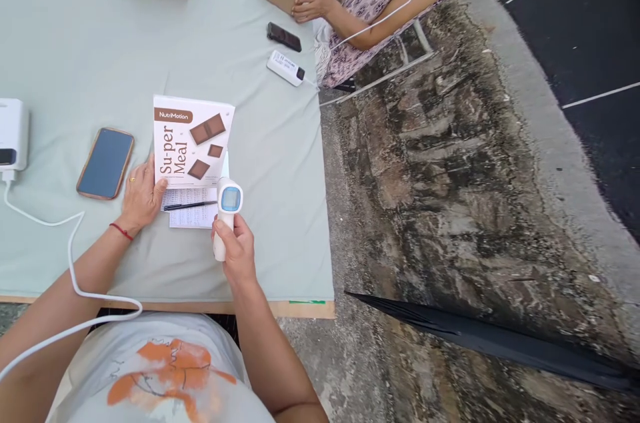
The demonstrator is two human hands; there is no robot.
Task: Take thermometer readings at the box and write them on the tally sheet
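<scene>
White box (193, 141): "NutriMotion" ("Su-per Meal")

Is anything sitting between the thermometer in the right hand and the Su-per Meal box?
Nothing visible blocks it. The right hand holds the thermometer just off the box corner; the pen and paper lie flat beside it. The left hand steadies the box.

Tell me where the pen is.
In the head view, the pen lies across a printed sheet, just below the Su-per Meal box, between the left hand and the thermometer.
</scene>
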